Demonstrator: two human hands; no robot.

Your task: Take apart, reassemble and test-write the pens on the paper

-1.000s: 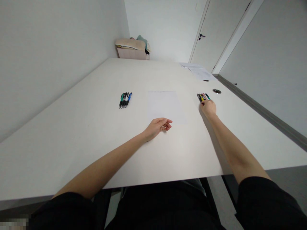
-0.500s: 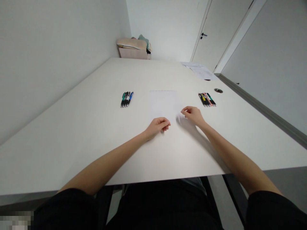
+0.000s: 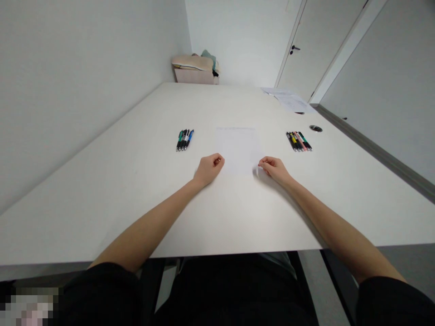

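A sheet of white paper lies on the white table between my hands. My left hand is closed, its curled fingers at the paper's left edge; what they hold, if anything, is hidden. At the paper's near right corner, my right hand pinches the sheet between thumb and fingers. That corner looks slightly raised, with a shadow under it. Beyond my left hand lies a row of several pens, green, black, white and blue. Another row of several pens, with yellow, pink and green ones, lies beyond my right hand.
The white table stretches away towards a box with folded cloth at its far end. Loose papers lie at the far right edge, with a round metal fitting nearer. A wall runs along the left; a door stands behind.
My left hand has moved left and away from me, from the paper's near edge to its left edge. My right hand has come down slightly at the near right corner. The view has shifted slightly.
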